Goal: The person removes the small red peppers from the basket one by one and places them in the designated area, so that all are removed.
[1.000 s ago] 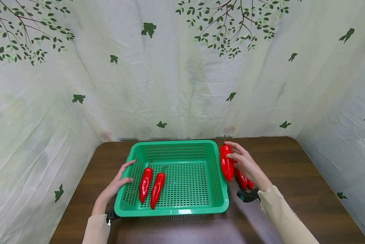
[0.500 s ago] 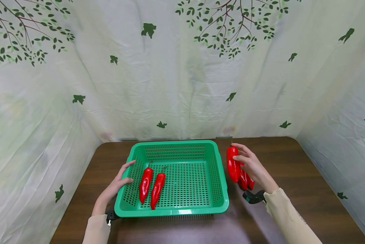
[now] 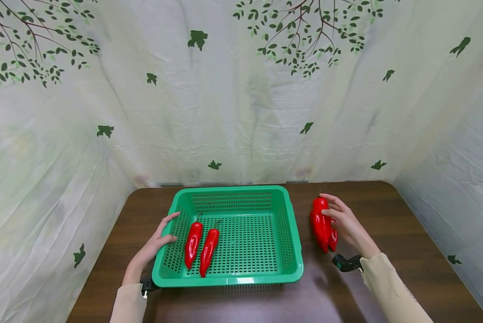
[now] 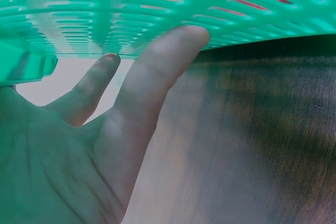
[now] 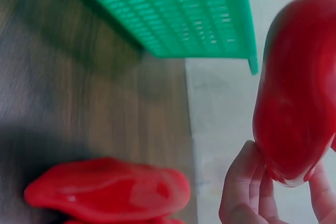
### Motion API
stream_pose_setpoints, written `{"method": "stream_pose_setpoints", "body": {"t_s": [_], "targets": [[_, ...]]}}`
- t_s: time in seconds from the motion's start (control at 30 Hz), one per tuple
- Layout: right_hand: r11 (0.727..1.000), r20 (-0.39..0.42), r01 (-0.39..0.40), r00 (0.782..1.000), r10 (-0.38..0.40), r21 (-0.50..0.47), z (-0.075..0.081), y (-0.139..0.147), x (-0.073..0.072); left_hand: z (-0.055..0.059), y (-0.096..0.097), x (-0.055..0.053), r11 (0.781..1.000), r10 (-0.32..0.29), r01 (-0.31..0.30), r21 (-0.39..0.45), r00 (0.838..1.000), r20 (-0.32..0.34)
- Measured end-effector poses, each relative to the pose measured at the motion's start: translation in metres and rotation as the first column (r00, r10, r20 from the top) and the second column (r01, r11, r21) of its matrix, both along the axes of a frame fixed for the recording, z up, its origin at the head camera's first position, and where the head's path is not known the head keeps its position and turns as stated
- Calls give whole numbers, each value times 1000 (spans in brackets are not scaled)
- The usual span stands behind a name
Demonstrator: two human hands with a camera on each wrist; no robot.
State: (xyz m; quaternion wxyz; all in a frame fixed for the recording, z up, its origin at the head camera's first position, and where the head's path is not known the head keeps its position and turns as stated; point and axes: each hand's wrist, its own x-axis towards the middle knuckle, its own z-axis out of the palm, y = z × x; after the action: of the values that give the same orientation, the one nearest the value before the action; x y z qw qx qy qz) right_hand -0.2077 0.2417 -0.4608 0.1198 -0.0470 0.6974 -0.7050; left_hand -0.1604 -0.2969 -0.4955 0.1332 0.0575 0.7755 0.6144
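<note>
My right hand pinches a shiny red pepper between thumb and fingers, to the right of a green plastic basket. The right wrist view shows the held pepper up close, raised off the table. Below it more red peppers lie on the table, partly hidden by the held one; in the right wrist view one of them is plain. At the basket's left side rests my left hand, its thumb and fingers spread and fairly straight against the wall.
Two long red peppers lie side by side in the left half of the basket. The brown wooden table extends to the right. A pale cloth printed with leaves hangs behind the table and along its sides.
My right hand has moved to the right with the pepper, from beside the basket's rim to above the peppers on the table. My left hand and the basket have stayed put.
</note>
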Motion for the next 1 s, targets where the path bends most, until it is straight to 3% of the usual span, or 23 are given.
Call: {"method": "stream_pose_setpoints", "body": {"t_s": [0.4,1.0], "targets": [[994,18,31,999,-29,-102,-8,21,5,0,-1,-1,1000,-10,10,-4,1000,-12],[990,-18,70,997,-72,-124,-19,44,6,-2,-1,-2,1000,-12,12,0,1000,-18]]}}
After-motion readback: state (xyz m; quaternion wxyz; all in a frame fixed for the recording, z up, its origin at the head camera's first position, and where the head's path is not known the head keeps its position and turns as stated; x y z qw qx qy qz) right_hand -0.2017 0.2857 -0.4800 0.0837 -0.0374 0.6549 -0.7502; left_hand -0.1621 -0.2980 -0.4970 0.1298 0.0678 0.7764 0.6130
